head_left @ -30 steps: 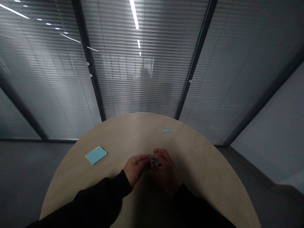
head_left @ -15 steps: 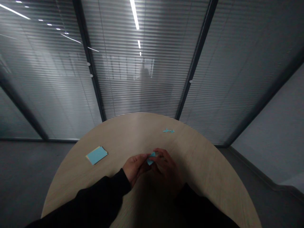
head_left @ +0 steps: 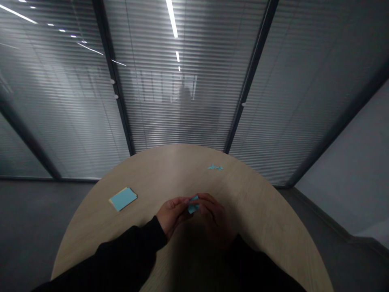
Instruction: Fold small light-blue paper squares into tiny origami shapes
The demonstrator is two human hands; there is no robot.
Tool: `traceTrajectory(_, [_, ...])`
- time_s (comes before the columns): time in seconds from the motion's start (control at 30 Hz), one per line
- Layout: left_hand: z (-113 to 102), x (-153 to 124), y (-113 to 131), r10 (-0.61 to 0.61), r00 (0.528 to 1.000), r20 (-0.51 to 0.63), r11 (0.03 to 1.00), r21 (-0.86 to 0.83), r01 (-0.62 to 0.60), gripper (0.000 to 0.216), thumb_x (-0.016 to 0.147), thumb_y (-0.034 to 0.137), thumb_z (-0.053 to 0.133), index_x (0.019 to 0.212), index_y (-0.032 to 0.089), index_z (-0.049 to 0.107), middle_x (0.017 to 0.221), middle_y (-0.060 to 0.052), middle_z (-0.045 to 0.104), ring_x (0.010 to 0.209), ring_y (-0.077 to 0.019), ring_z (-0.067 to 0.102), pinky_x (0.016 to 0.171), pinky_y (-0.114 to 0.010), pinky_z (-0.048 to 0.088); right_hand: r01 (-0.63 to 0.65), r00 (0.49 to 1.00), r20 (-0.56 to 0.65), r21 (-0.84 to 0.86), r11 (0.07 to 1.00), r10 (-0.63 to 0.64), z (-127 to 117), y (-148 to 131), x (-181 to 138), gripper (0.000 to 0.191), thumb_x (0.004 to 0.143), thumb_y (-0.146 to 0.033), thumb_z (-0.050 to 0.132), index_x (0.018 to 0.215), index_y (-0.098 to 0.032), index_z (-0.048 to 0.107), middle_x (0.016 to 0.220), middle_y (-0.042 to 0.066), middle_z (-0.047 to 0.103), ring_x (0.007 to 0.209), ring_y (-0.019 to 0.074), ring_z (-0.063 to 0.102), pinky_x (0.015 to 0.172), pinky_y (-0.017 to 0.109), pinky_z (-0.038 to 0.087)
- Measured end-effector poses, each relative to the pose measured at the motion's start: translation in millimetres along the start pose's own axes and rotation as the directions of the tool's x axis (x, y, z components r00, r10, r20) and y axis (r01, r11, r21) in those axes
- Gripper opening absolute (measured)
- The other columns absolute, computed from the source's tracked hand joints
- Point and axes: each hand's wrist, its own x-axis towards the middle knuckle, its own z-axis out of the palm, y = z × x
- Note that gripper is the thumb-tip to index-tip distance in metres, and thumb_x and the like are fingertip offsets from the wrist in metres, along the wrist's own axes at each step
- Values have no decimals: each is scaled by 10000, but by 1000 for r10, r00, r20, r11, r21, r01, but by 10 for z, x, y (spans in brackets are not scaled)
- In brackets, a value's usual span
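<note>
Between my left hand point(head_left: 173, 215) and my right hand point(head_left: 214, 219) a small piece of folded light-blue paper point(head_left: 193, 205) is pinched by the fingers of both. Much of the paper is hidden behind my fingers. A stack of blue and yellow paper sheets point(head_left: 123, 199) lies on the round wooden table point(head_left: 182, 170) to the left of my hands. A small folded blue paper figure point(head_left: 215, 167) sits near the table's far edge.
The round table's curved edge is surrounded by grey floor. Glass partitions with dark frames and closed slatted blinds stand beyond it. Black sleeves cover both my forearms.
My hands have drawn slightly closer together, and the blue paper now sits lower between my fingers, with its fold turned. The paper stack and the far figure have not moved.
</note>
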Motion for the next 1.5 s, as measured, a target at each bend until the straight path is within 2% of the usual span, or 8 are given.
traceTrajectory(0.2, [-9, 12, -24, 10, 1000, 8, 999, 33, -11, 376, 683, 367, 818, 890, 86, 676, 654, -31, 669, 520, -62, 561, 511, -171, 423, -24, 1000, -12, -60, 998, 24, 1, 21, 2, 258, 955, -250, 420, 1026, -193, 662, 1020, 99, 671, 956, 206, 635, 863, 354, 525])
traceTrajectory(0.4, [-25, 8, -38, 54, 999, 9, 997, 58, -54, 475, 648, 330, 848, 1015, 111, 641, 836, -68, 707, 749, -142, 665, 763, -282, 518, -15, 1000, -26, -116, 993, 12, 14, 32, -29, 288, 966, -262, 429, 1128, -215, 662, 1112, 103, 670, 1042, 218, 625, 929, 388, 516])
traceTrajectory(0.73, [77, -38, 13, 27, 999, -31, 1000, -5, -27, 411, 652, 301, 827, 974, 124, 643, 834, -55, 695, 723, -123, 650, 641, -212, 504, 150, 985, 132, -321, 935, -113, 38, -28, -7, 322, 935, -230, 481, 1232, -192, 598, 1203, 118, 641, 1073, 240, 600, 944, 437, 505])
traceTrajectory(0.87, [28, 10, -33, 56, 996, -75, 998, 25, -55, 457, 604, 332, 850, 947, 107, 648, 785, -62, 705, 695, -133, 659, 656, -231, 517, 137, 988, 116, -309, 941, -106, 55, -39, -15, 306, 932, -236, 493, 1219, -201, 593, 1193, 111, 646, 1078, 234, 605, 941, 428, 511])
traceTrajectory(1.0, [-30, 42, -81, 138, 989, -48, 973, 192, -127, 459, 591, 377, 852, 893, 110, 633, 721, -51, 699, 621, -135, 650, 611, -246, 513, 52, 999, 3, -227, 973, -52, 106, -19, -41, 187, 907, -217, 522, 1050, -208, 642, 1043, 96, 690, 930, 203, 663, 803, 344, 567])
traceTrajectory(1.17, [-20, 14, -59, 239, 971, -18, 872, 444, -206, 361, 656, 356, 799, 873, 119, 636, 666, -24, 660, 551, -112, 589, 537, -226, 459, -228, 971, -96, -69, 971, 221, 122, -30, -44, 155, 833, -213, 600, 986, -206, 580, 802, 23, 690, 666, 145, 667, 623, 249, 556])
traceTrajectory(1.3, [-4, -16, -36, 271, 962, 22, 778, 584, -233, 254, 720, 317, 743, 877, 134, 665, 650, -20, 651, 535, -104, 555, 512, -210, 395, -310, 951, 36, 67, 948, 308, 58, -10, -34, 172, 852, -270, 589, 1001, -189, 614, 885, 49, 705, 756, 164, 681, 664, 263, 554])
traceTrajectory(1.5, [-23, -21, -56, 272, 960, 61, 763, 594, -254, 273, 750, 360, 722, 915, 149, 670, 611, 0, 613, 517, -107, 526, 497, -212, 353, -486, 874, 124, 263, 833, 471, 5, 45, -25, 227, 842, -383, 610, 884, -161, 638, 703, 11, 649, 648, 148, 627, 606, 258, 510])
